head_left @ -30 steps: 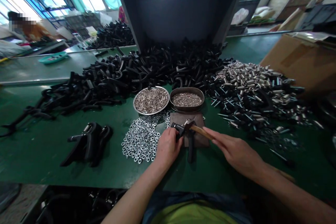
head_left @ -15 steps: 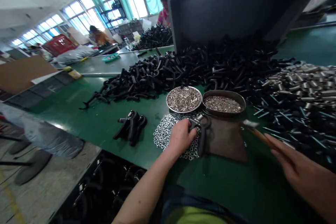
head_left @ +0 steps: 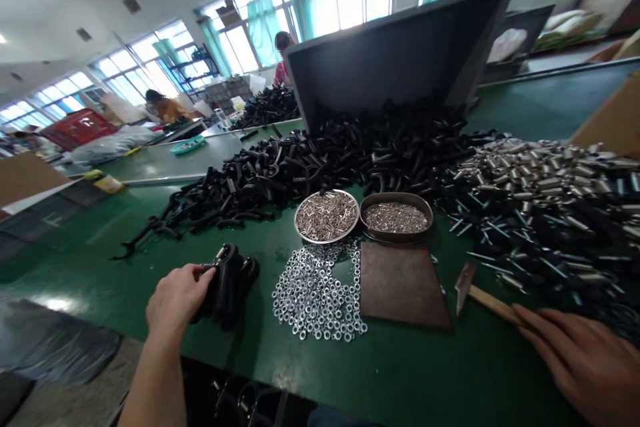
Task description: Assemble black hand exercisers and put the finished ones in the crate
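My left hand (head_left: 176, 299) is at the left of the green table, fingers closed on a black curved handle part beside a small group of similar black handle parts (head_left: 227, 290). Its far fingers are hidden behind the part. On the right, my right hand (head_left: 585, 350) is closed round the wooden handle of a hammer (head_left: 493, 303), whose metal head rests low over the tabletop. Between the hands lie a brown metal plate (head_left: 403, 287) with nothing on it and a spread of small ring-shaped nuts (head_left: 320, 300).
A round dish of small metal pins (head_left: 327, 215) and an oval tin of small metal pieces (head_left: 397, 219) stand behind the plate. Beyond them are a heap of black handle parts (head_left: 280, 167), a tipped grey bin (head_left: 390, 53) and piled silver sleeves (head_left: 540, 167). Two people sit farther back.
My left hand has moved left from the plate's edge to the small group, carrying the black handle part. The hammer has come down closer to the table in my right hand. The view has shifted.
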`<state>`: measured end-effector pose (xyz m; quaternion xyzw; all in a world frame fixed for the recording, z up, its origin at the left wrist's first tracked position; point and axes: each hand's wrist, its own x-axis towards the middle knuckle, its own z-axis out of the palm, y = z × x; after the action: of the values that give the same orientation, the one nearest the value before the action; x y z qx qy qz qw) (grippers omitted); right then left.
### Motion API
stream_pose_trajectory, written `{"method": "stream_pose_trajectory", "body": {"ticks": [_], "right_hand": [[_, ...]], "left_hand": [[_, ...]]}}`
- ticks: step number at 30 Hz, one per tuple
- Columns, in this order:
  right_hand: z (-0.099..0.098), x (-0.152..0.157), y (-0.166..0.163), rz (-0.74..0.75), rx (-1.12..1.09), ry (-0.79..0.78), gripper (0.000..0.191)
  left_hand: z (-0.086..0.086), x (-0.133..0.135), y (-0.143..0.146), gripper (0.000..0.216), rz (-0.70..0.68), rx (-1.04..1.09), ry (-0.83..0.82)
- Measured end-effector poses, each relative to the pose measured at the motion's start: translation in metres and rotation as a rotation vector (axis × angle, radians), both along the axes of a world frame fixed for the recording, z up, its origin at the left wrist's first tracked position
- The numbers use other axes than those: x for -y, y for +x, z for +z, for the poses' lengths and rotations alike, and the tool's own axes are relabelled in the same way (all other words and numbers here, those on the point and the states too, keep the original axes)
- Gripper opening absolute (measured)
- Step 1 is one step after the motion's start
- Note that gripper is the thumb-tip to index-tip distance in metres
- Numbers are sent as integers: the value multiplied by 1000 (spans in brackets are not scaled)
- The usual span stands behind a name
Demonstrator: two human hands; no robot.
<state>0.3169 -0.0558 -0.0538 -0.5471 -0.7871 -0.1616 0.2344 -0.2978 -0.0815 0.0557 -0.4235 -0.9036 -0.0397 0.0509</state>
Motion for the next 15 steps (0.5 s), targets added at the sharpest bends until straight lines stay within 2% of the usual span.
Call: {"method": "stream_pose_trajectory", "body": {"ticks": [2,3,6,8,11,15], "right_hand": [[10,-5,-6,94,90,25,32],[14,-8,-9,131,105,40,33],[24,-20,-20,204,58,75,34],[29,-28,-29,248,26,84,33],[37,-36,-42,283,-15,68,30],[42,-44,-50,292,-67,27,27]], "left_hand": [[10,-26,24,44,-110,-117,73],[15,-45,39,40,-229,-113,117],[20,-118,92,29,-553,25,187],[18,-171,125,26,-633,41,169],[10,-244,167,26,-682,43,170],[0,-313,214,25,-731,77,159]]}}
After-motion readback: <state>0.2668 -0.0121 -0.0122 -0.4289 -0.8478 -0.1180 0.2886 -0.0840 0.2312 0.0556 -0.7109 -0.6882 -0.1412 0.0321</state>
